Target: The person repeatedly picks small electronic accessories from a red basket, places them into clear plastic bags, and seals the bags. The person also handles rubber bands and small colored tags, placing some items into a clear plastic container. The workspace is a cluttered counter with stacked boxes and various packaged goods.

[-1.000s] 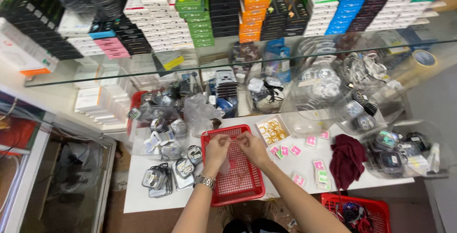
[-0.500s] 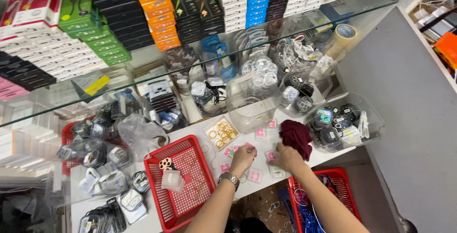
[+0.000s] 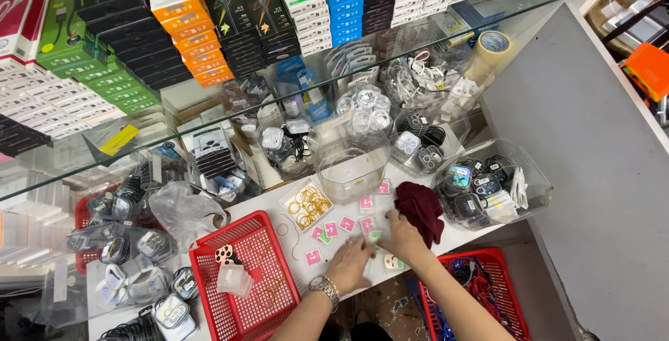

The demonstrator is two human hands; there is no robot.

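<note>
Both hands (image 3: 348,263) (image 3: 401,238) shifted (flat), touching packets (image 3: 347,224)

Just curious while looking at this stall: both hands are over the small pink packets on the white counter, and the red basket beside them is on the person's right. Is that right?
Not quite. The head view shows the red basket on the person's left, beside the left hand. The rest holds: the left hand and the right hand are over the small pink packets on the white counter.
</note>
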